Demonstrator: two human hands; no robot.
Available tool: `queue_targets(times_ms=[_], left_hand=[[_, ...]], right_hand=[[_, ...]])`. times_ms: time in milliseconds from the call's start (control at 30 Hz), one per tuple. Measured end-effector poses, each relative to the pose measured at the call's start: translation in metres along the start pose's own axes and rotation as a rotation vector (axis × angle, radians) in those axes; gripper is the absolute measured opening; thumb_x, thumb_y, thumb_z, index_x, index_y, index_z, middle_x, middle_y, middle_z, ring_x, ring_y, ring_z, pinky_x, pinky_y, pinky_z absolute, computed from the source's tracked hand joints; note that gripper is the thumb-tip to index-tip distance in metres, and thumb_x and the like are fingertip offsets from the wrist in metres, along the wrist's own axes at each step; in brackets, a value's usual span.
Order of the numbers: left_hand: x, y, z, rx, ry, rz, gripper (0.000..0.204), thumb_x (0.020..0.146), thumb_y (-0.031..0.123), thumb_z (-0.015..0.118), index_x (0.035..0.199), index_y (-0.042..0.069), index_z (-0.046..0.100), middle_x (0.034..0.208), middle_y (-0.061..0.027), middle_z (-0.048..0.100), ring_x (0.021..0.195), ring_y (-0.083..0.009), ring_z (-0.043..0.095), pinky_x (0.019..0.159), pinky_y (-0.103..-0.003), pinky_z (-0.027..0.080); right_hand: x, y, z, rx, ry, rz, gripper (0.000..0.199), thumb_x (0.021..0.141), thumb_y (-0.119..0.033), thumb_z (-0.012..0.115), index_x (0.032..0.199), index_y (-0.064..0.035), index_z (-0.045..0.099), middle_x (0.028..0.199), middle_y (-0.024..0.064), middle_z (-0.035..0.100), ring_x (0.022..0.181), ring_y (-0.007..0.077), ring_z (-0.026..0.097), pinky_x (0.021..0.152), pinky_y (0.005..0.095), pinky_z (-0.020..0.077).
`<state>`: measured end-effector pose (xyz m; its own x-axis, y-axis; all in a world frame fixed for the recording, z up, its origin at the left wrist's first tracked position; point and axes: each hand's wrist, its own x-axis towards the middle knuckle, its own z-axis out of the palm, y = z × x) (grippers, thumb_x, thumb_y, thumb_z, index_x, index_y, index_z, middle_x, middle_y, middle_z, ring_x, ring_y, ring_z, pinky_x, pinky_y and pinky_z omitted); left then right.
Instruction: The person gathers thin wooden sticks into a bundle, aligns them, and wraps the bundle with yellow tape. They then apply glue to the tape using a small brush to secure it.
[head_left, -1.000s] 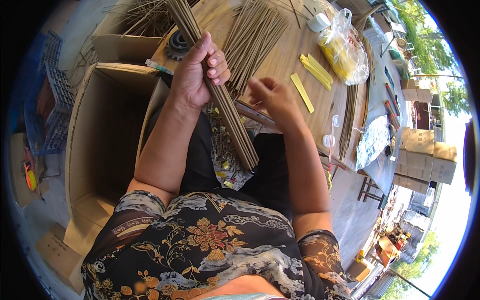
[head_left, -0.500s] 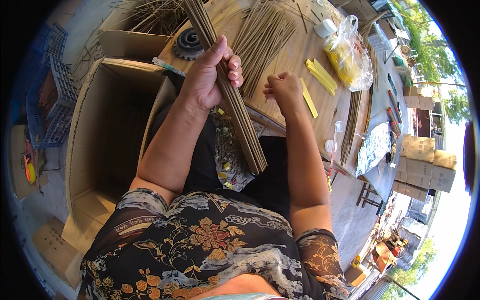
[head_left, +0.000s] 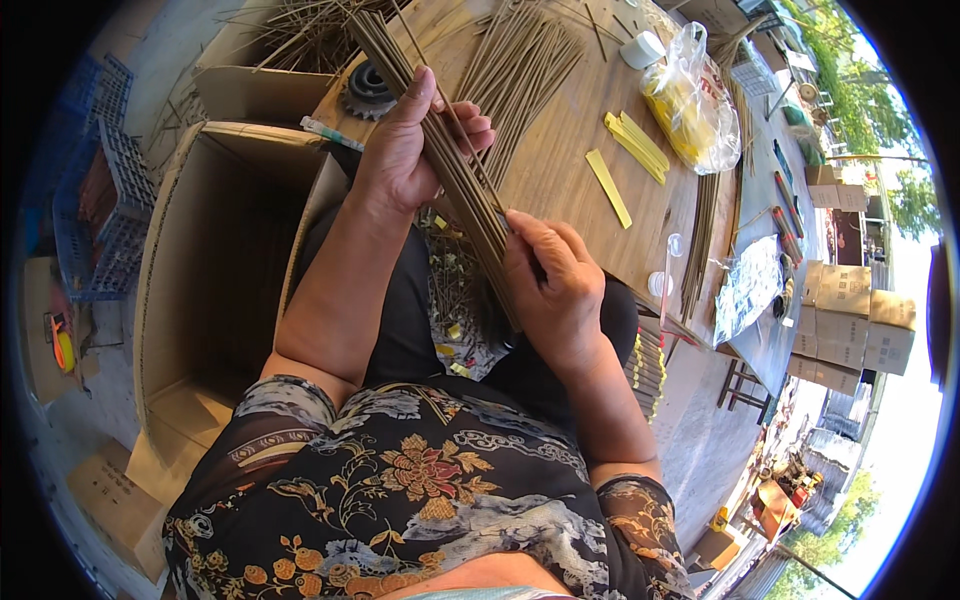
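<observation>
My left hand [head_left: 405,150] holds a bundle of thin brown incense sticks [head_left: 470,205] slantwise over my lap. Its thumb lies along the bundle, while its fingers are loosely curled on the far side. One stick stands a little apart from the others there. Lower down, my right hand [head_left: 558,285] has its thumb and forefinger closed at the bundle's edge, on an incense stick. Beyond the bundle, many more loose sticks [head_left: 530,75] are spread on the wooden table [head_left: 555,170]. A single yellow strip [head_left: 608,188] lies to the right, beside a small pile of yellow strips [head_left: 637,148].
An open cardboard box [head_left: 165,270] stands close by my left arm. On the table are a dark coil [head_left: 368,92], a white cup [head_left: 642,50] and a clear plastic bag [head_left: 692,110] with yellow contents. Blue crates [head_left: 105,220] are at far left; stacked cartons [head_left: 845,320] at right.
My right hand has come from over the table down to the bundle's lower part and closed there. The left fingers have loosened, and one stick now stands apart from the bundle.
</observation>
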<state>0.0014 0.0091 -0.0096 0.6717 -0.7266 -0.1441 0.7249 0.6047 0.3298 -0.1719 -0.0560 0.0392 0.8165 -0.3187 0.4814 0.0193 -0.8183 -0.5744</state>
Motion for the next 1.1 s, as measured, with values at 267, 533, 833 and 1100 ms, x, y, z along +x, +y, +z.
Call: queue_targets(times_ms=[267, 533, 833, 1100], left_hand=[[0.006, 0.002, -0.01, -0.019, -0.078, -0.047, 0.033, 0.078, 0.039, 0.064, 0.069, 0.012, 0.047, 0.063, -0.0053, 0.054, 0.055, -0.0162, 0.056, 0.055, -0.032, 0.052], [0.004, 0.004, -0.011, -0.067, -0.204, -0.063, 0.031, 0.086, 0.037, 0.054, 0.073, 0.01, 0.046, 0.061, -0.0001, 0.046, 0.048, -0.0086, 0.044, 0.045, -0.022, 0.039], [-0.014, -0.016, 0.008, 0.082, -0.264, -0.076, 0.028, 0.089, 0.033, 0.05, 0.073, 0.011, 0.045, 0.059, 0.0019, 0.043, 0.043, -0.0063, 0.039, 0.038, -0.02, 0.033], [-0.058, -0.035, 0.044, 0.281, -0.132, 0.006, 0.016, 0.084, 0.023, 0.059, 0.08, 0.011, 0.049, 0.063, -0.0021, 0.051, 0.05, -0.0113, 0.048, 0.046, -0.024, 0.042]], right_hand=[[-0.006, 0.002, -0.004, -0.011, -0.118, -0.013, 0.026, 0.069, 0.0, 0.063, 0.095, -0.0017, 0.061, 0.082, 0.0121, 0.058, 0.073, 0.0268, 0.059, 0.063, 0.0319, 0.0491], [-0.01, 0.003, -0.005, 0.02, -0.19, 0.04, 0.025, 0.07, -0.001, 0.063, 0.095, -0.002, 0.061, 0.085, 0.0124, 0.057, 0.076, 0.0272, 0.058, 0.066, 0.0326, 0.0484], [0.0, 0.013, 0.011, 0.299, -0.341, 0.359, 0.034, 0.075, -0.021, 0.065, 0.094, 0.0033, 0.051, 0.08, 0.0131, 0.057, 0.076, 0.0272, 0.058, 0.068, 0.0341, 0.0471], [-0.026, 0.002, 0.002, 0.648, -0.555, 0.718, 0.024, 0.082, -0.022, 0.058, 0.075, -0.002, 0.045, 0.058, 0.0071, 0.054, 0.052, 0.0152, 0.055, 0.048, 0.0318, 0.0435]])
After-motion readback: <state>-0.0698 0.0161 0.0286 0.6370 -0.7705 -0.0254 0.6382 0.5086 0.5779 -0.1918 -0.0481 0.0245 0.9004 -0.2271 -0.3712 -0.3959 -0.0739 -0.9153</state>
